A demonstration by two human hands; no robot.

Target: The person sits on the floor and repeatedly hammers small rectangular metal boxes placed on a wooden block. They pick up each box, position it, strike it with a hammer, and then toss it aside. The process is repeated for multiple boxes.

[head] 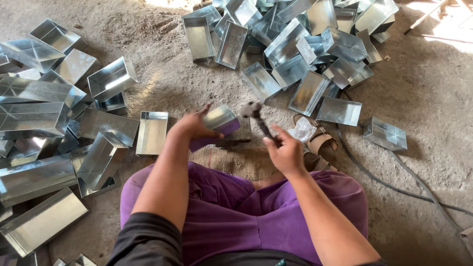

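The dirt floor (187, 88) takes up most of what I can see, and it is strewn with shiny metal trays. One big heap (300, 44) lies from twelve to one o'clock, and a second spread of trays (44, 128) runs from eight round to ten o'clock. A lone tray (385, 133) sits apart at three o'clock, beside a dark cable (389, 170) that snakes off towards four.

The person sits on the ground at six o'clock in purple trousers (231, 212), with a patch of sacking (236, 160) just ahead of the knees and a pair of sandals (318, 143) at about two o'clock of the hands.

The left hand (194, 125) is closed around one small tray (220, 120), held tilted just above the sacking, dead centre of the scene. The right hand (285, 150) is wrapped tight on the handle of a hammer (253, 112), its head raised and blurred right beside the tray's edge.

The tray looks like thin sheet metal: light, stiff at the folded corners but likely to dent or flex along the flat walls, and probably sharp at the cut rims. It seems best gripped across a side wall near a corner. I cannot make out whether anything lies under it.
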